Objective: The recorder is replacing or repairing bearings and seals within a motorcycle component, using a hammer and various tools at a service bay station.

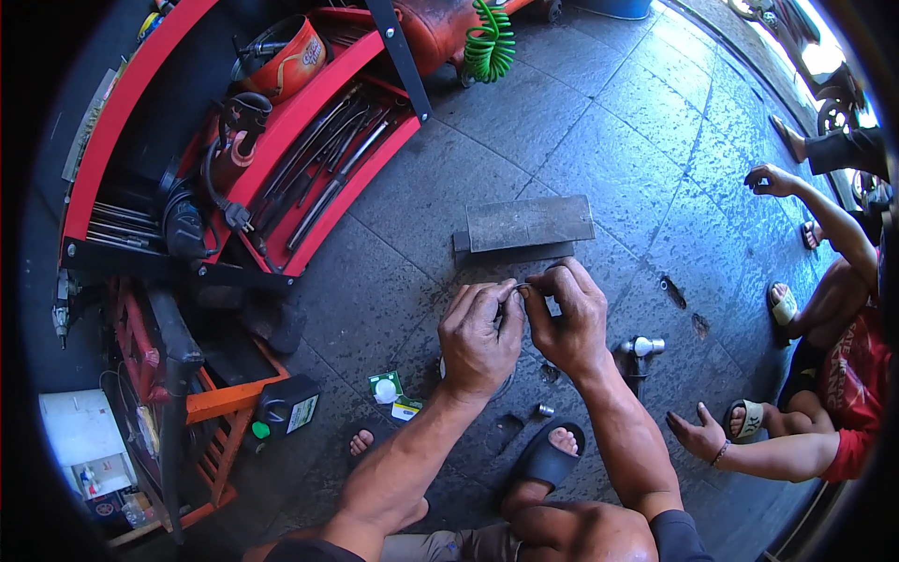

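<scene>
My left hand [482, 337] and my right hand [562, 318] meet in mid-view, thumbs and forefingers pinched on a small, thin, curved metal piece [520, 288], its full shape hidden by the fingers. Just beyond them a worn rectangular metal block [530, 223] lies on a dark base on the tiled floor [496, 150]. Below my hands are a green-and-white packet [384, 388], a small metal socket [545, 409] and, right of my right wrist, a metal tool with a cylindrical head [648, 346].
A red tool trolley [103, 150] with long tools stands left, above an orange frame [211, 405] and black bottle [286, 405]. An orange tank [421, 42] with green coiled hose [489, 42] is behind. A person in red [852, 375] squats at right, hands out; another person's leg [843, 150] shows.
</scene>
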Motion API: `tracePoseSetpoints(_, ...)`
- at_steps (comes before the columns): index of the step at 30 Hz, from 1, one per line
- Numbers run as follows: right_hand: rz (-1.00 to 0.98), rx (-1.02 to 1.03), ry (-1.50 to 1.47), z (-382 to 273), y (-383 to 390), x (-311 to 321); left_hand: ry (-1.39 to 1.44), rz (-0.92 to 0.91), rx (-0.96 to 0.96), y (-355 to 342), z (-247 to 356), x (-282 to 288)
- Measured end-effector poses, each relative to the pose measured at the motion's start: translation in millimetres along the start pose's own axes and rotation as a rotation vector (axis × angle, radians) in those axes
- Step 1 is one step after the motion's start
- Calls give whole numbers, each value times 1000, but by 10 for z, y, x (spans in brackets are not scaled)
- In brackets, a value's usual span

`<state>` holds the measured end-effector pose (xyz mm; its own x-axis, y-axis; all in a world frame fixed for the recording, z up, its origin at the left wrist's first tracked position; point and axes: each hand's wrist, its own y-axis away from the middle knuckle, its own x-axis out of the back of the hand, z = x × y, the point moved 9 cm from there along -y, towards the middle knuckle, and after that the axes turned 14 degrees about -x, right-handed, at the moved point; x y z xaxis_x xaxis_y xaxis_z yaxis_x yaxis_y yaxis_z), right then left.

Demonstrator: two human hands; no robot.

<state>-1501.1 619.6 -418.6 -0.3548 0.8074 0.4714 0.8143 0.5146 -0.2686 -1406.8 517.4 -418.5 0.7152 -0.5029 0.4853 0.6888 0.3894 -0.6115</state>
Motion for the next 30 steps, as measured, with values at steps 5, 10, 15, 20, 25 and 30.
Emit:
tracePoseSetpoints(5,16,-44,30,95,167,-154,-5,49,38,221,-69,-18)
tracePoseSetpoints(10,-105,-162,23,288,235,-229,35,-62,244,482,-272,-52)
tracePoseSetpoints(15,-519,-105,88,435,382,-508,447,-509,652,925,-696,-158)
tracePoseSetpoints(20,-602,-140,91,519,660,-829,346,-624,629,1116,-808,-75)
tracePoseSetpoints(25,-492,-128,162,481,983,-943,-50,-524,287,1201,-618,21)
tracePoseSetpoints(30,-485,-226,235,633,1318,-995,-51,-507,373,1542,-588,-32)
